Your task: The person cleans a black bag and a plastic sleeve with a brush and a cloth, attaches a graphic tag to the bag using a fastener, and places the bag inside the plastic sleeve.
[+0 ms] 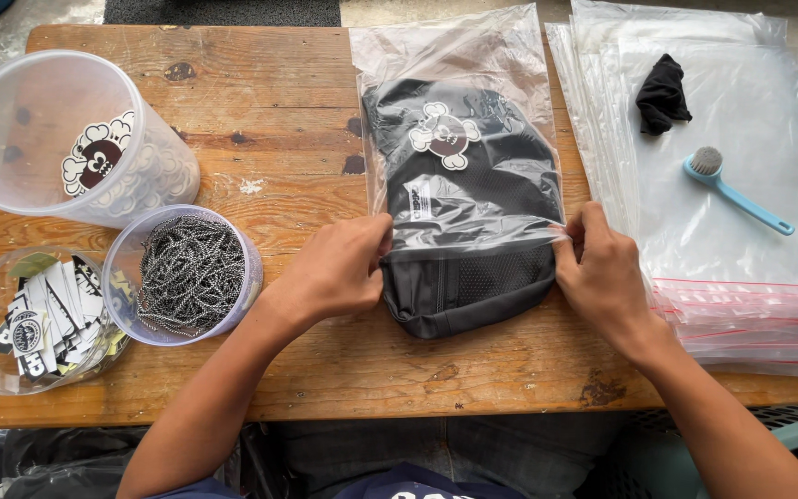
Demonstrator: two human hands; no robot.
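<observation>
While both hands pinch the mouth of the clear bag point(459, 120), the black pouch point(462, 277) lies mid-table, mostly inside | left hand point(334, 273) fingers curled, gripping film at left edge | right hand point(602, 273) the same at right, likely holding the opening taut | spare bags point(741, 212) stacked at right, within reach.

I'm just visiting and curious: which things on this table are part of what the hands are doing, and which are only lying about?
In hand:
left hand
right hand
clear plastic bag
black garment

Lying about:
bead chain tub
sticker tub
tag tub
spare bags
blue brush
black cloth
</observation>
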